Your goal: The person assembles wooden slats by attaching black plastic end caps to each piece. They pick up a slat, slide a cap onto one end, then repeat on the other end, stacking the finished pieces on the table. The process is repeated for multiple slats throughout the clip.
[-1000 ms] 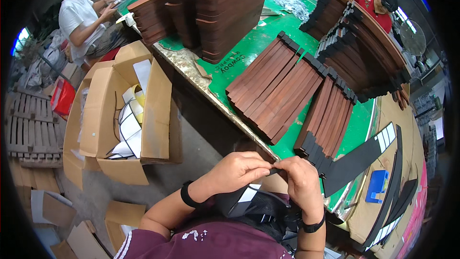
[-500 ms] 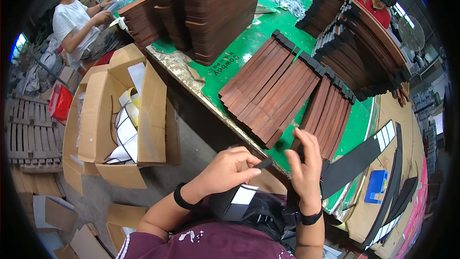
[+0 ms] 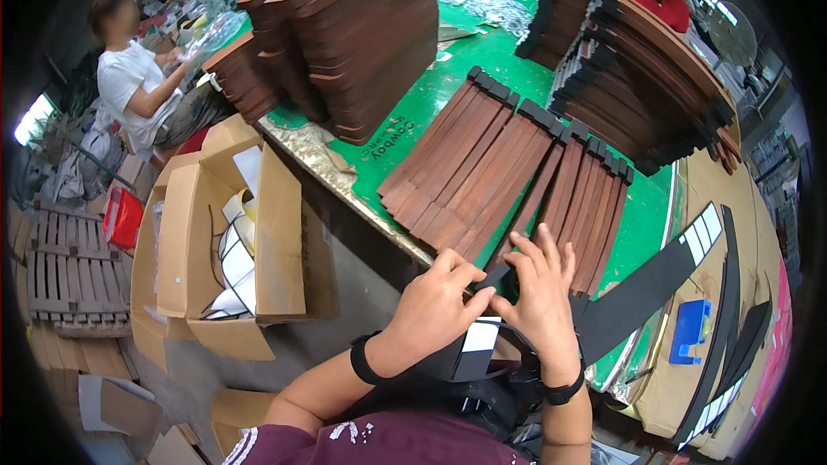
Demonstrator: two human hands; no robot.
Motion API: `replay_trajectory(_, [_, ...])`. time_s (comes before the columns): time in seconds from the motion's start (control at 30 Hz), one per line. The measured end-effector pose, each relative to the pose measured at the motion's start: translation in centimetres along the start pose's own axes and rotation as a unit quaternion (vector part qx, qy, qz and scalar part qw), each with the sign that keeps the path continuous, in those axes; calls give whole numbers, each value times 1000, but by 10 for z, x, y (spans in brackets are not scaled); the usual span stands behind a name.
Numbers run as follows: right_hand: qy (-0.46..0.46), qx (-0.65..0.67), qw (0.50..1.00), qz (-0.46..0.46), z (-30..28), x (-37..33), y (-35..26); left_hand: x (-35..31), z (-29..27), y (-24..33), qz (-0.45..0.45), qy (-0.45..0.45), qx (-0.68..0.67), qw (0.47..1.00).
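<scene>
- Head view: my left hand [image 3: 431, 312] pinches a black strip [image 3: 494, 276]; my right hand [image 3: 544, 308] spreads, hold unclear.
- Twelve o'clock: most brown boards [image 3: 495, 185] seem capped only far-side.

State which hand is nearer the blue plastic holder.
Right. The right hand is left of the blue plastic holder, across the flat black panel; the left hand is farther left, beyond the right hand.

Slats [image 3: 469, 176] block ahead, gap beside carton [image 3: 280, 250]

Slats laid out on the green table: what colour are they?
The slats are reddish brown with black far ends, best seen in the head view.
</scene>
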State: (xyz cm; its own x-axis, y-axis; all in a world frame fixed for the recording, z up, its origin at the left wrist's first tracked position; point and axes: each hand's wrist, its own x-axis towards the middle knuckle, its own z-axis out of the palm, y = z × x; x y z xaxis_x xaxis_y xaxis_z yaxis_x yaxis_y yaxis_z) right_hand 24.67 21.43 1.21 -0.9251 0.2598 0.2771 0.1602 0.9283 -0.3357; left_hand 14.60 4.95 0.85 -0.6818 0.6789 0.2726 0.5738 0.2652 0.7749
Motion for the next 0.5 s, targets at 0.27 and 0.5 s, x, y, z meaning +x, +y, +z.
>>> replay_trajectory(0.27, [33,17,999,12,0,-3,-2,2,20,-1,11,35,110,993])
replay_trajectory(0.5, [54,37,998,13,2,-4,-1,0,24,2,3,35,126,991])
